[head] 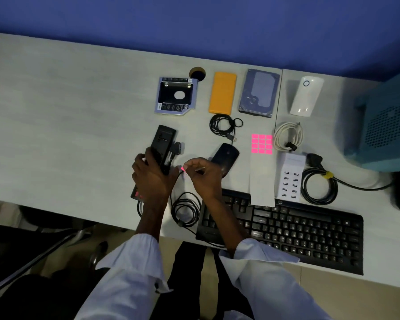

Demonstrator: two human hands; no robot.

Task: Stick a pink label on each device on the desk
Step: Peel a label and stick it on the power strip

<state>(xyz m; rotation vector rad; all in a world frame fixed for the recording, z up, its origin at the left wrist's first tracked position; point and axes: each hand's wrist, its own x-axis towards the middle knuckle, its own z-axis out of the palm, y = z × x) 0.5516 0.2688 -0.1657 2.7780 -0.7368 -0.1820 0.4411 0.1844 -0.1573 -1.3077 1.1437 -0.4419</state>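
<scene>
My left hand grips a black power strip that lies on the desk, with a pink label showing on its near end. Just to the right, my right hand pinches a single pink label at its fingertips, a little apart from the strip. The label sheet lies further right with several pink labels at its top. A black mouse sits partly behind my right hand. A drive caddy, an orange case, a hard drive, a white device, a white USB hub and a black keyboard lie around.
A coiled black cable lies between my wrists. Another black cable and a white cable lie mid-desk; a thick black cord coils at the right. A teal computer case stands at the far right. A desk grommet hole is behind the caddy.
</scene>
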